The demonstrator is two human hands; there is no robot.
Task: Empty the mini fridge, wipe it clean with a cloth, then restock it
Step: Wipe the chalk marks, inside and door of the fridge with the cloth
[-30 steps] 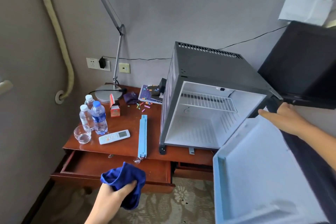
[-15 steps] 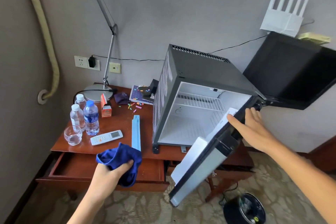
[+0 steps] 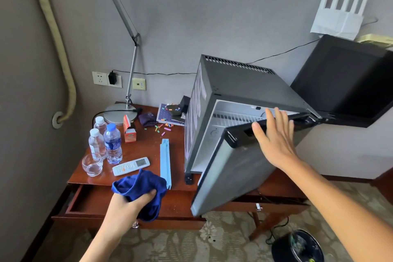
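Three water bottles (image 3: 106,142) stood outside the mini fridge (image 3: 240,100) on the desk (image 3: 148,151) while our flat, spread right hand (image 3: 274,136) pushed its door (image 3: 240,168) half closed and our left hand (image 3: 125,204) gripped the blue cloth (image 3: 140,187), so we judged restocking needed the door reopened.

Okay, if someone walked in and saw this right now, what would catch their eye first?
Probably the grey mini fridge on the right of the dark wooden desk, its door half shut under the flat right hand. Next, the bright blue cloth bunched in the left hand over the open drawer, with clear plastic water bottles on the desk's left.
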